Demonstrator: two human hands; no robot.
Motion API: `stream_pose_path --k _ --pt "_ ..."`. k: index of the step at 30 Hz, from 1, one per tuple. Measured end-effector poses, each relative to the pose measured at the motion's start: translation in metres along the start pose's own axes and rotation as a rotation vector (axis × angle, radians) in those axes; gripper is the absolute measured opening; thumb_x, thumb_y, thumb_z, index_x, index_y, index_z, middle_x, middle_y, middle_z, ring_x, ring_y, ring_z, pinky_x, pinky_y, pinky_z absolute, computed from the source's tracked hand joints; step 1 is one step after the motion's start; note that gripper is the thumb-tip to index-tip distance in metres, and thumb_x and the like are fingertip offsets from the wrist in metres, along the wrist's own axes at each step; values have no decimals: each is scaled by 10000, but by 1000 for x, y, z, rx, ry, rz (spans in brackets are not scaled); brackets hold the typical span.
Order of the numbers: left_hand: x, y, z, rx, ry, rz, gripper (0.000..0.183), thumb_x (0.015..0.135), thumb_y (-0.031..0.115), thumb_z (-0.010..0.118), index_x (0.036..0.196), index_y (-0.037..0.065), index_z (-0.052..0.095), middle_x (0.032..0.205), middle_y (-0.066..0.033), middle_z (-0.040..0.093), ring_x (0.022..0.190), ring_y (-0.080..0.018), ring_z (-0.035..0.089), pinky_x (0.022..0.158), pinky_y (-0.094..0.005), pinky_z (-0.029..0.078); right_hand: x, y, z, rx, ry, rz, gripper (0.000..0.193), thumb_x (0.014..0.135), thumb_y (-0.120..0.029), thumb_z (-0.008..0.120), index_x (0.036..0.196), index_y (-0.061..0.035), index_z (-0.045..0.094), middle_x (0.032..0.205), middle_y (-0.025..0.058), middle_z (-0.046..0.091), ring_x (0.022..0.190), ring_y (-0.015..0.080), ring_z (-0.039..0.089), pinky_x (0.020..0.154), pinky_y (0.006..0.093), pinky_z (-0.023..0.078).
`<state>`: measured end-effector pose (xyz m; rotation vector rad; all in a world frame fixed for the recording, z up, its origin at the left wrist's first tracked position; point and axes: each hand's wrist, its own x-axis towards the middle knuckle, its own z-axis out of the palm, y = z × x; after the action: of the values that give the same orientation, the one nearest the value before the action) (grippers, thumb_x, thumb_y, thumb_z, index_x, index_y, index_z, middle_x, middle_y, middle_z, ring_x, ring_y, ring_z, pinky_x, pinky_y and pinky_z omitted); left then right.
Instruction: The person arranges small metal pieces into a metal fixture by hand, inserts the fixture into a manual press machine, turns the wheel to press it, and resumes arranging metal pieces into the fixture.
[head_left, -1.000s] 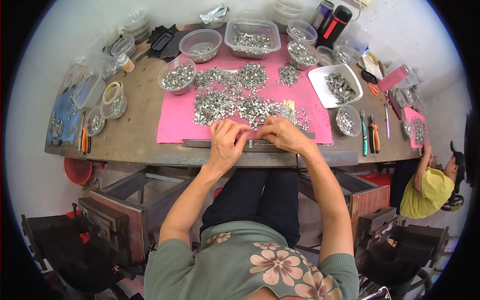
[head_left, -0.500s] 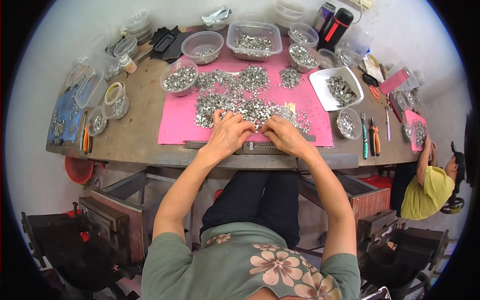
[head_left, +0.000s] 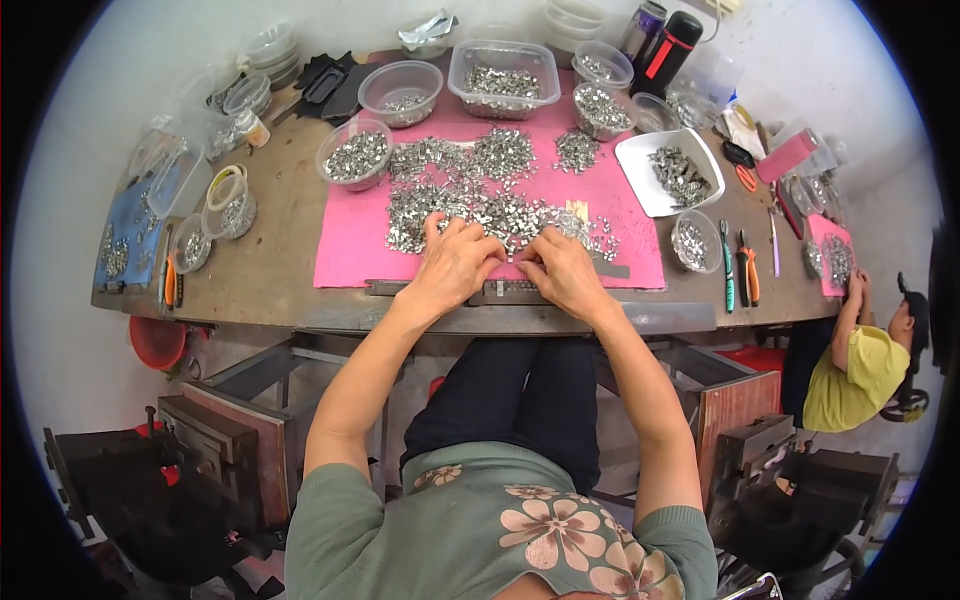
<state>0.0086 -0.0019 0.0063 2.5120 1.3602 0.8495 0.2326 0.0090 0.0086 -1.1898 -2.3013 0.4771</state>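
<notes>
My left hand [head_left: 456, 258] and my right hand [head_left: 562, 264] face each other at the front of a pink mat [head_left: 345, 240]. Thumb and fingers are pinched together on both, the fingertips nearly meeting. A tiny bright bit shows between them, too small to tell which hand grips it. Just below the fingertips a dark notched metal strip [head_left: 515, 291] lies along the mat's front edge, with one shiny piece on it. A wide heap of small silvery metal pieces [head_left: 415, 215] spreads behind my hands, and smaller piles [head_left: 576, 150] lie farther back.
Clear tubs [head_left: 357, 158] of metal pieces and a white tray [head_left: 628, 165] ring the mat. Pliers with orange handles [head_left: 752, 280] and a green-handled tool [head_left: 728, 275] lie at right. A black-and-red flask [head_left: 675, 50] stands behind. A co-worker in yellow [head_left: 855, 375] sits far right.
The whole view has shifted very slightly. My hands stay pinched at the same place above the strip, with only small finger motion. The co-worker's arms and head have moved a little.
</notes>
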Motion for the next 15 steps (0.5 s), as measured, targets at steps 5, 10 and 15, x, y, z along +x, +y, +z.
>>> stream_pose_path --k 5,10,15 --pt "-4 8 1 27 63 30 90 857 171 757 938 145 727 874 -13 619 935 -218 577 1050 -500 308 -10 -5 -3 43 97 -8 76 884 -100 709 887 -42 660 887 104 604 846 318 609 771 411 450" --pt "-23 33 14 -90 225 46 109 853 175 773 930 128 711 879 -12 618 919 -217 586 1013 -469 326 -35 -18 3 92 243 -60 60 869 -51 712 920 -42 681 869 85 588 838 287 577 747 403 430" --pt "-26 40 26 -107 249 3 150 839 184 788 947 118 706 892 -14 632 916 -214 584 1002 -453 332 -40 -18 15 63 322 -91 92 848 -46 734 931 -50 694 877 80 594 851 283 577 755 404 435"
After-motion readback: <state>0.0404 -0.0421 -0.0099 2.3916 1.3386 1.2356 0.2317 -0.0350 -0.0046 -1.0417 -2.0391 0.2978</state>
